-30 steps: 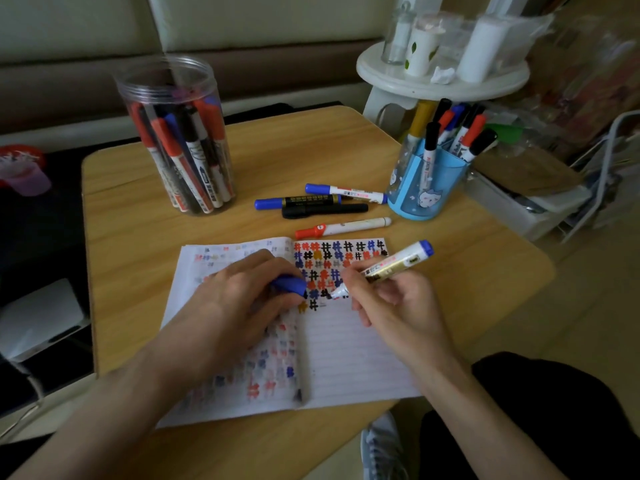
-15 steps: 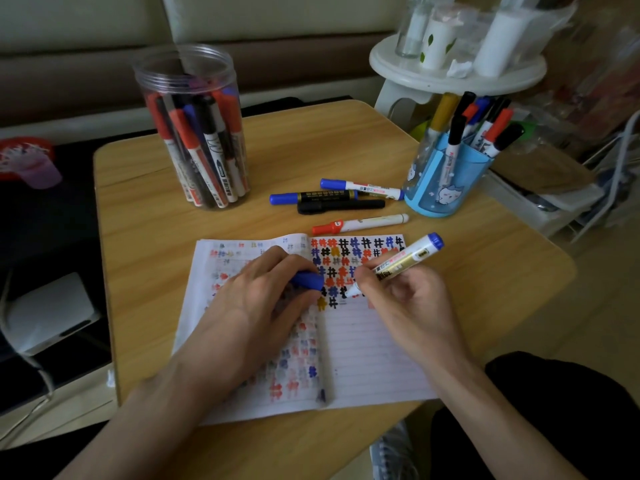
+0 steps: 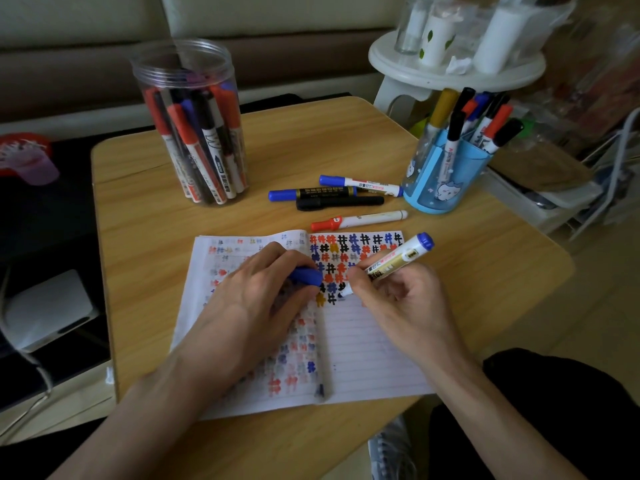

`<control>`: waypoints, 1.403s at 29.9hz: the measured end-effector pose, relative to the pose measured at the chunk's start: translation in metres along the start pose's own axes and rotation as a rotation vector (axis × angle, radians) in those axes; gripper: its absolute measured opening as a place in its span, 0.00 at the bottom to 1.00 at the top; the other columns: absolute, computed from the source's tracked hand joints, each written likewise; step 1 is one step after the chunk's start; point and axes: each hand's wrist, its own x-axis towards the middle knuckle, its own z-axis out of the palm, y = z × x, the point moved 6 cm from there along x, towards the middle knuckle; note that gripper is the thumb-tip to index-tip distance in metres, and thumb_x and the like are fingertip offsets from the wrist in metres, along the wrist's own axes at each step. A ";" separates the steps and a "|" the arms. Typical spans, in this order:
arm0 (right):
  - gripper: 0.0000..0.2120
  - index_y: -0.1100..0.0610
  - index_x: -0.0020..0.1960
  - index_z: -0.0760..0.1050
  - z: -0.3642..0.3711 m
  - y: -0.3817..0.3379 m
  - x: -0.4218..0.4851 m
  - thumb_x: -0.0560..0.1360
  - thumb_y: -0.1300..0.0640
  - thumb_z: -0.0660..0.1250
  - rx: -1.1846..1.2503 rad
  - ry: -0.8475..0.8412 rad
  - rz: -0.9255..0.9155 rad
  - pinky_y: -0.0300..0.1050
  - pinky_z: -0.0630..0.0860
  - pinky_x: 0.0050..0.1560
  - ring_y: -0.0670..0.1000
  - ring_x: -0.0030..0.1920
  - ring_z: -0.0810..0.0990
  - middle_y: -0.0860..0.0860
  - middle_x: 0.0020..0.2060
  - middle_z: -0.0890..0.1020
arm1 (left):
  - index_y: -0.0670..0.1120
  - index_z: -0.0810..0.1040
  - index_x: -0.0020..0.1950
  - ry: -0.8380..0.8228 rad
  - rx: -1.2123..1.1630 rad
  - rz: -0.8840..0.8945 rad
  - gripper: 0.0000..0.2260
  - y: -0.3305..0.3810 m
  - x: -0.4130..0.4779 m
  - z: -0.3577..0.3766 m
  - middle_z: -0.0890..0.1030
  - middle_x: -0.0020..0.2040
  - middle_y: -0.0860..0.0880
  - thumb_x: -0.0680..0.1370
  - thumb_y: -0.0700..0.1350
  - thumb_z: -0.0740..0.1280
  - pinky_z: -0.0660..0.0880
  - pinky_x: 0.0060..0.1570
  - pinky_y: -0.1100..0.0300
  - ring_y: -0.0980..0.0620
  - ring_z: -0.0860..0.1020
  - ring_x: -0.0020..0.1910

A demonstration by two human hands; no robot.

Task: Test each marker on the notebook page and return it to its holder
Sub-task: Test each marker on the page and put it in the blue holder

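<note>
An open lined notebook lies on the wooden table, its pages covered with coloured hash marks. My right hand grips an uncapped blue marker, tip down on the right page below the rows of marks. My left hand rests on the left page and holds the blue cap between its fingers. Several capped markers lie loose behind the notebook: a blue-capped white one, a blue-capped black one, a black one and a red one. A blue holder at right holds several markers.
A clear plastic jar full of markers stands at the table's back left. A white round stand with cups sits behind the blue holder. White trays lie beyond the right edge. My knee is below the table's front right.
The marker's tip has stayed on the page near the last marks, shifting only slightly. The left hand keeps the cap. The camera view has drifted, so everything sits a little further right.
</note>
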 end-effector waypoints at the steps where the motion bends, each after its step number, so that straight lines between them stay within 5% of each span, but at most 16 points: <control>1: 0.04 0.56 0.44 0.82 0.000 0.000 0.000 0.78 0.58 0.74 -0.020 0.001 -0.011 0.40 0.71 0.28 0.42 0.29 0.74 0.45 0.30 0.81 | 0.57 0.75 0.63 0.001 0.002 0.004 0.12 0.000 0.000 0.000 0.74 0.56 0.60 0.81 0.57 0.63 0.77 0.50 0.56 0.58 0.75 0.51; 9: 0.04 0.59 0.46 0.82 -0.004 0.006 -0.001 0.78 0.59 0.73 0.076 0.036 0.064 0.33 0.71 0.30 0.39 0.30 0.77 0.41 0.30 0.81 | 0.57 0.75 0.63 -0.005 0.008 -0.002 0.13 -0.001 0.000 0.001 0.73 0.55 0.61 0.81 0.58 0.62 0.72 0.48 0.63 0.60 0.74 0.49; 20: 0.04 0.56 0.44 0.82 -0.001 0.003 -0.001 0.77 0.59 0.73 -0.011 0.017 0.014 0.35 0.69 0.29 0.41 0.29 0.74 0.44 0.29 0.79 | 0.58 0.74 0.64 -0.027 0.015 -0.009 0.14 0.001 0.001 0.000 0.73 0.56 0.61 0.81 0.59 0.61 0.74 0.49 0.61 0.60 0.74 0.50; 24: 0.03 0.56 0.45 0.82 -0.002 0.005 0.000 0.78 0.59 0.73 0.051 0.020 0.046 0.44 0.76 0.32 0.49 0.32 0.79 0.46 0.32 0.83 | 0.58 0.74 0.64 -0.035 0.016 -0.013 0.15 0.001 0.001 0.000 0.73 0.56 0.60 0.80 0.59 0.60 0.75 0.50 0.60 0.59 0.74 0.50; 28: 0.05 0.56 0.44 0.82 0.000 0.003 -0.001 0.78 0.58 0.73 -0.021 -0.020 0.013 0.42 0.70 0.27 0.47 0.29 0.73 0.49 0.29 0.79 | 0.58 0.74 0.65 -0.045 0.013 -0.014 0.15 0.003 0.001 -0.002 0.73 0.56 0.61 0.80 0.60 0.59 0.76 0.51 0.59 0.60 0.75 0.51; 31: 0.05 0.55 0.44 0.82 -0.003 0.006 -0.001 0.78 0.57 0.73 0.013 0.017 0.051 0.49 0.73 0.29 0.53 0.30 0.76 0.49 0.30 0.80 | 0.58 0.74 0.65 -0.048 0.006 -0.019 0.16 0.004 0.002 -0.002 0.73 0.56 0.61 0.80 0.61 0.58 0.76 0.51 0.58 0.60 0.74 0.51; 35: 0.06 0.57 0.42 0.81 -0.001 0.004 -0.001 0.77 0.56 0.73 -0.017 0.004 0.048 0.46 0.71 0.28 0.47 0.29 0.74 0.49 0.29 0.79 | 0.57 0.74 0.65 -0.044 -0.010 -0.021 0.16 0.006 0.002 -0.004 0.74 0.56 0.60 0.80 0.60 0.59 0.77 0.51 0.56 0.58 0.75 0.52; 38: 0.01 0.59 0.49 0.82 -0.004 0.004 0.000 0.78 0.61 0.72 0.167 0.008 0.125 0.37 0.74 0.31 0.44 0.32 0.78 0.46 0.32 0.82 | 0.57 0.76 0.63 -0.027 -0.059 -0.031 0.13 0.006 0.004 -0.006 0.76 0.55 0.61 0.80 0.57 0.62 0.77 0.51 0.57 0.58 0.76 0.52; 42: 0.05 0.61 0.52 0.82 -0.011 -0.006 -0.001 0.77 0.61 0.72 0.400 0.035 0.156 0.35 0.76 0.33 0.49 0.33 0.81 0.55 0.35 0.84 | 0.57 0.79 0.62 0.016 -0.133 -0.043 0.12 0.008 0.006 -0.008 0.79 0.52 0.64 0.79 0.52 0.66 0.71 0.49 0.70 0.64 0.76 0.52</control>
